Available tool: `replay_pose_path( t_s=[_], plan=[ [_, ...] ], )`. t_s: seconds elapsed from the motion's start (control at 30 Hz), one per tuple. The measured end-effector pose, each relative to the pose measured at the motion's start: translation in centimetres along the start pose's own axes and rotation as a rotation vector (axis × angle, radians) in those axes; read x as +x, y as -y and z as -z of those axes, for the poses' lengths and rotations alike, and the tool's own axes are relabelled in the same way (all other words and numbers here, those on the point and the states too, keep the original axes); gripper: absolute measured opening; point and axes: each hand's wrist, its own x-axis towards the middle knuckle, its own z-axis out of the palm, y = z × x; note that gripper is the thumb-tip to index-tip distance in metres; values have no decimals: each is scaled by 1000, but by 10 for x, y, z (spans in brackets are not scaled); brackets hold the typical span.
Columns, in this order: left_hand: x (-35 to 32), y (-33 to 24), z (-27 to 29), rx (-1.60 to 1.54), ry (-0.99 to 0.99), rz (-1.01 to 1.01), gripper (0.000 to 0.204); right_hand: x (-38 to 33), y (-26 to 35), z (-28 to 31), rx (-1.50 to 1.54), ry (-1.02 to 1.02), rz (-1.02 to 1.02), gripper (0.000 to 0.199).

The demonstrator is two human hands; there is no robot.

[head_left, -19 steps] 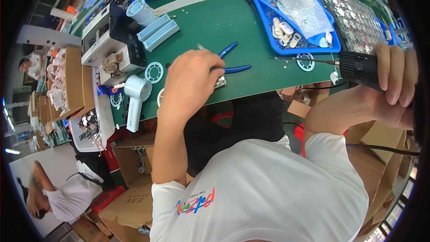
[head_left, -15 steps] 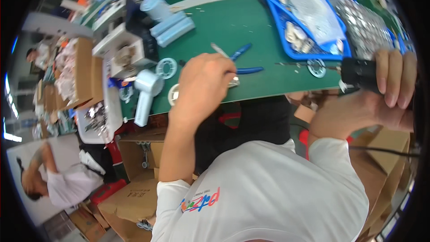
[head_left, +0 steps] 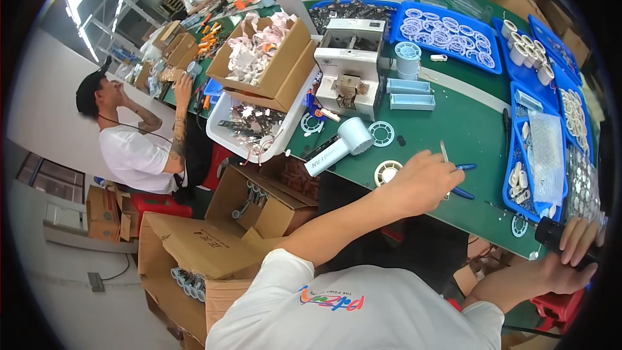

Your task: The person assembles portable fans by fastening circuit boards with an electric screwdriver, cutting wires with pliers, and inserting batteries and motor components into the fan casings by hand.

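My right hand (head_left: 578,246), at the right edge, is wrapped round a black electric screwdriver (head_left: 548,232). Its long thin bit points left over the table's near edge. Fingers bent down and together, my left hand (head_left: 424,183) rests low over the table; whatever they pinch is hidden beneath them. Blue-handled pliers (head_left: 462,192) stick out past those fingers, partly covered. A slim metal piece (head_left: 444,150) shows just beyond the knuckles. Beside the left hand lies a cream round part (head_left: 387,173). Farther left are a light-blue ring (head_left: 381,133) and a light-blue handheld fan body (head_left: 345,144).
A grey-white machine (head_left: 350,68) stands at the back, near light-blue trough-shaped parts (head_left: 412,102). Blue trays (head_left: 497,68) of rings and small parts line the far and right sides. Left are a white bin (head_left: 223,135) of scraps, an open carton (head_left: 284,91) and a seated person (head_left: 139,136).
The head view has swung left and up, so the bench's far side and the seated person show more. Both hands keep about the same places over the bench, the right still gripping the screwdriver.
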Motion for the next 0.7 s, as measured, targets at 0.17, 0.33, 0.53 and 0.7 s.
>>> replay_pose_path(
  t_s=[0.17, 0.33, 0.53, 0.7],
  plan=[
    [1, 2, -1, 24, -10, -27, 20, 6, -9, -15, 6, -43, 14, 39],
    [-3, -1, 2, 28, -2, -18, 20, 10, -14, -18, 6, 26, -6, 37],
    [2, -1, -6, -2, -51, -61, 17, 10, -19, -24, 41, 52, -46, 36],
    [-1, 1, 5, -173, -14, 31, 7, 31, -52, -51, 69, 195, -19, 43]
  ],
)
